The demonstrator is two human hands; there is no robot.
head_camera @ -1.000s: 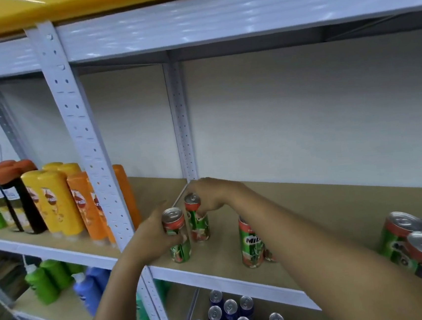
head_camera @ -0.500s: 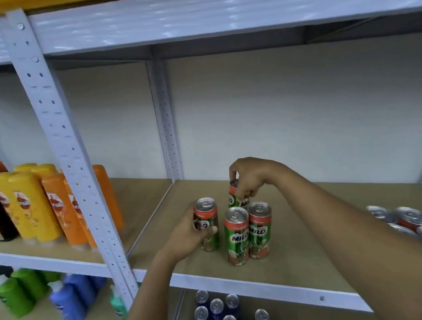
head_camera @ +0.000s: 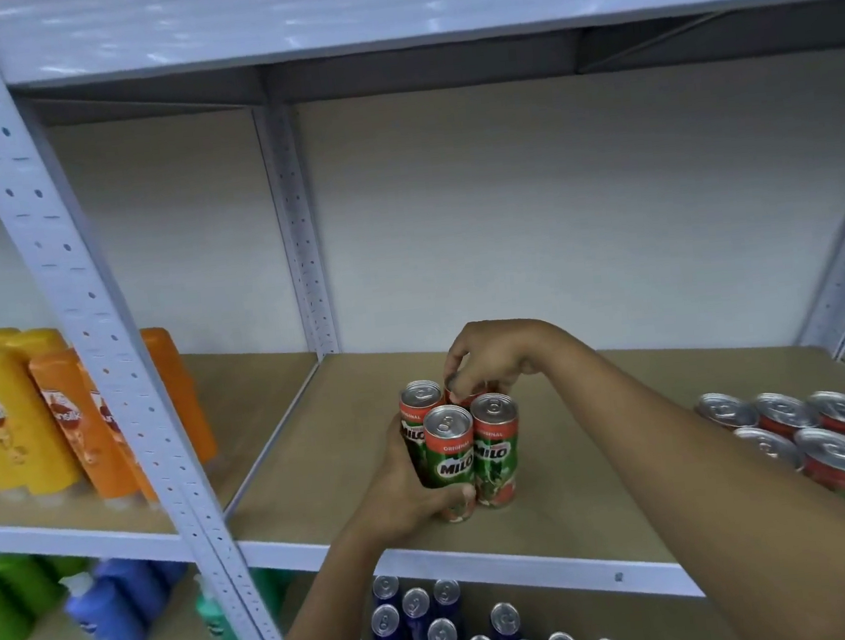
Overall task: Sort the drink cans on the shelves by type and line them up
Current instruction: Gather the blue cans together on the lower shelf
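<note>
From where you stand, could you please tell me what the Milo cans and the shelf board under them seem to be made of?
The Milo cans look like thin metal, probably aluminium: bare silvery tops with pull tabs, glossy printed green-and-red sides. The shelf board looks like matt brown fibreboard or similar pressed wood, flat and without visible grain, though I cannot be sure. It sits in a pale painted metal frame.
</note>
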